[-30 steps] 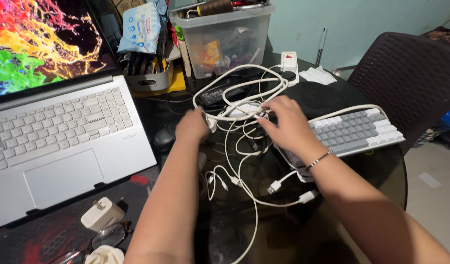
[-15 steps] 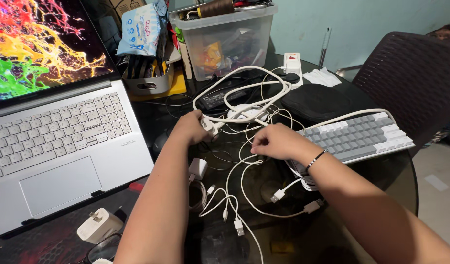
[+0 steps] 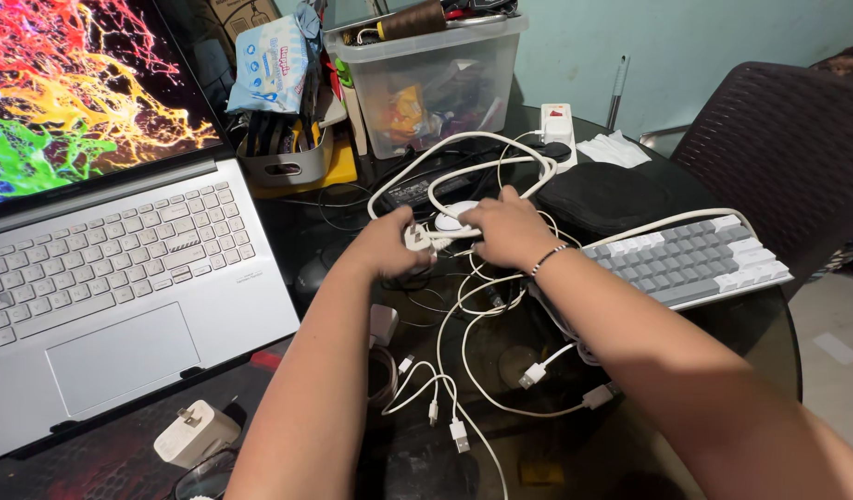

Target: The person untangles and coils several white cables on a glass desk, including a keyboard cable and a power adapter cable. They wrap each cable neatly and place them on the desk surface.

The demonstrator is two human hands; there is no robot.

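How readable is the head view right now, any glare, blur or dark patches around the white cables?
Head view: sharp overall, hardly any motion blur on the left hand or right hand; the white cables stand out well against the dark glass table, which shows dim reflections; the laptop screen is bright and saturated; the near table edge falls into shadow; edges bow slightly from the wide lens.

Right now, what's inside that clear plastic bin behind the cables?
Through the clear bin wall, orange and white packets show, crammed together. A brown thread spool lies on top at the rim. What lies deeper or at the back is hidden by the clutter.
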